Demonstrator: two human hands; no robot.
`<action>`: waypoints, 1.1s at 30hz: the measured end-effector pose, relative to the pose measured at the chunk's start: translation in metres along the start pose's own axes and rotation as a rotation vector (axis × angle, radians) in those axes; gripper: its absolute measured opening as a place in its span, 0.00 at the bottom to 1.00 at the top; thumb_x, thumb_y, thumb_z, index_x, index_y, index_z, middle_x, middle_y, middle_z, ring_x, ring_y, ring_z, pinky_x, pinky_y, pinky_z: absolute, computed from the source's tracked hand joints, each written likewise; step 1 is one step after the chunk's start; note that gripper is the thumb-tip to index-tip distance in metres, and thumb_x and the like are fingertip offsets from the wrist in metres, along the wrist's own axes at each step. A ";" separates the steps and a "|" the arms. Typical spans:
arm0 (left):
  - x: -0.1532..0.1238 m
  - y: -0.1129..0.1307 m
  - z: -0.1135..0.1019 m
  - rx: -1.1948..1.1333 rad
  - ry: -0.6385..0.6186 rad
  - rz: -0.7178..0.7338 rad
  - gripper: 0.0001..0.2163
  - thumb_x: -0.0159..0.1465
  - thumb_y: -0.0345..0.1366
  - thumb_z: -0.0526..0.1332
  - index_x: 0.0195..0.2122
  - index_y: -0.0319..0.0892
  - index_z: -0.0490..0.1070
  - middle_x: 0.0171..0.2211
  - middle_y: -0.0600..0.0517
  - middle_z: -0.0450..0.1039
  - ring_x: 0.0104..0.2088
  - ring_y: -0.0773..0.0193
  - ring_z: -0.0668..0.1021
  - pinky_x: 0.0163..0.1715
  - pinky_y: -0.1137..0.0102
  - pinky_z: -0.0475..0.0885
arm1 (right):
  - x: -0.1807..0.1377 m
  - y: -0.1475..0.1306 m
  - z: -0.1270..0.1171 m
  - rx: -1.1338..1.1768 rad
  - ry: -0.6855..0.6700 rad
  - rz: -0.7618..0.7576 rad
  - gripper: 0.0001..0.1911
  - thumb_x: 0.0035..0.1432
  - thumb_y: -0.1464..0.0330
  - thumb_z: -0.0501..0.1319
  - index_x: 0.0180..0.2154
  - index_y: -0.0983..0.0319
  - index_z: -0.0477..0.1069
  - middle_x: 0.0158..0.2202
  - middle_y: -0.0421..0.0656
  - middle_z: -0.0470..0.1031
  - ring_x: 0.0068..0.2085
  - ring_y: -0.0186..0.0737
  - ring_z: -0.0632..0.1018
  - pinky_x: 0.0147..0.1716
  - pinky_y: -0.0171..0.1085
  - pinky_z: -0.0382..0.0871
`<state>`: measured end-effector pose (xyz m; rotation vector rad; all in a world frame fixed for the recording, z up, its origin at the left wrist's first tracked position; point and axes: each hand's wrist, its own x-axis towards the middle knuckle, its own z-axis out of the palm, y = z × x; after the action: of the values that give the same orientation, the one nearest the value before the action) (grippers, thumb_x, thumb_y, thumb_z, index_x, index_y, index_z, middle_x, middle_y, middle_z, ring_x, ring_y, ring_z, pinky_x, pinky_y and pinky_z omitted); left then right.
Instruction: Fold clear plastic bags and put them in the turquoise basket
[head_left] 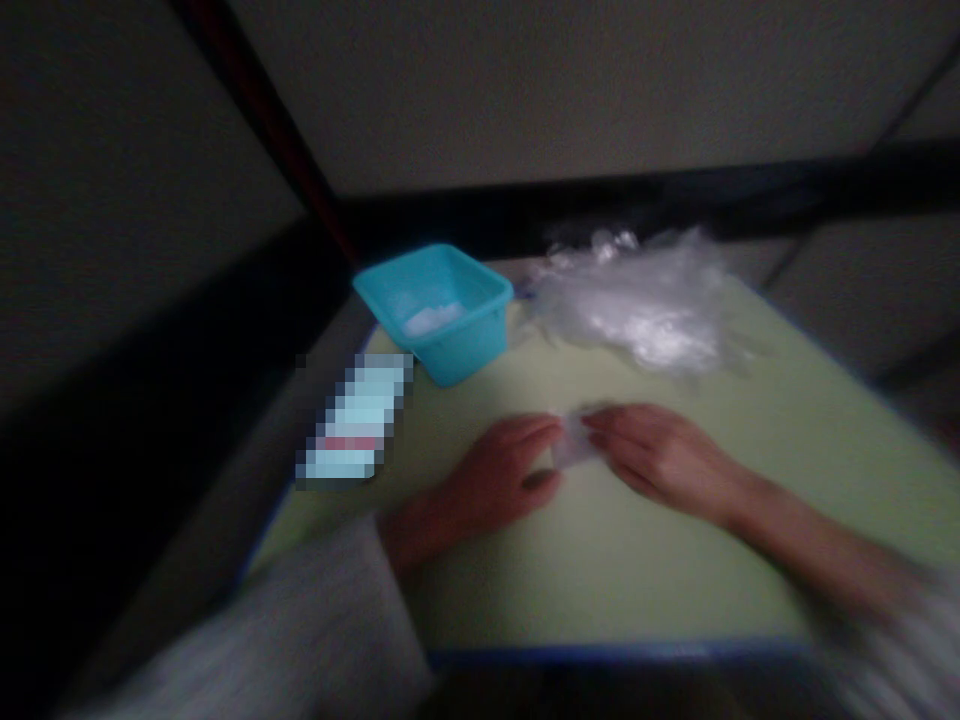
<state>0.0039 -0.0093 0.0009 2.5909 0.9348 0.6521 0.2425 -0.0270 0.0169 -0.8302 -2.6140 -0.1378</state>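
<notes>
Two bare hands meet over a small piece of clear film [574, 448], which lies between their fingertips above the middle of a pale green bench [607, 570]. The left hand's [506, 470] fingers touch the film's near-left corner region, with the thumb set apart from them and a gap showing between. The right hand's [652, 450] fingers lie close together at the film's other side; blur hides whether they pinch it, and the thumb cannot be made out. Beyond the left fingers stands a turquoise basin [469, 345] with whitish pieces [433, 318] inside. Past the right fingers sprawls a shiny heap of clear plastic [645, 300], just beside the basin. Left of the left fingers, near the bench's edge, lies a pixelated oblong [356, 415], pale with a red band. Behind the wrists are greyish sleeves [300, 620]; farthest from the fingers, beyond the heap, rises a dim wall [562, 90].
</notes>
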 end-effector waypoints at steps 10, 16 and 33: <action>0.004 0.008 -0.003 -0.201 0.122 -0.174 0.09 0.57 0.35 0.60 0.39 0.40 0.73 0.40 0.47 0.77 0.41 0.58 0.77 0.44 0.63 0.72 | 0.010 -0.015 -0.008 0.642 0.180 0.511 0.12 0.62 0.65 0.54 0.34 0.63 0.73 0.27 0.42 0.77 0.27 0.37 0.77 0.25 0.33 0.71; 0.010 0.012 0.002 -0.764 0.101 -0.456 0.07 0.57 0.36 0.59 0.28 0.38 0.71 0.25 0.53 0.74 0.29 0.64 0.76 0.30 0.72 0.69 | 0.017 -0.019 -0.004 0.978 0.288 0.679 0.08 0.58 0.62 0.59 0.34 0.61 0.66 0.20 0.34 0.68 0.17 0.29 0.67 0.13 0.28 0.57; 0.008 0.018 0.005 -1.038 0.068 -0.596 0.09 0.54 0.36 0.63 0.31 0.35 0.74 0.27 0.51 0.76 0.28 0.67 0.74 0.30 0.73 0.66 | 0.014 -0.021 0.005 1.013 0.318 0.746 0.10 0.49 0.63 0.67 0.34 0.60 0.81 0.31 0.44 0.82 0.27 0.38 0.78 0.24 0.34 0.73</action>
<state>0.0208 -0.0177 0.0070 1.3139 0.9566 0.7644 0.2183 -0.0353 0.0185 -1.1382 -1.5687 1.0511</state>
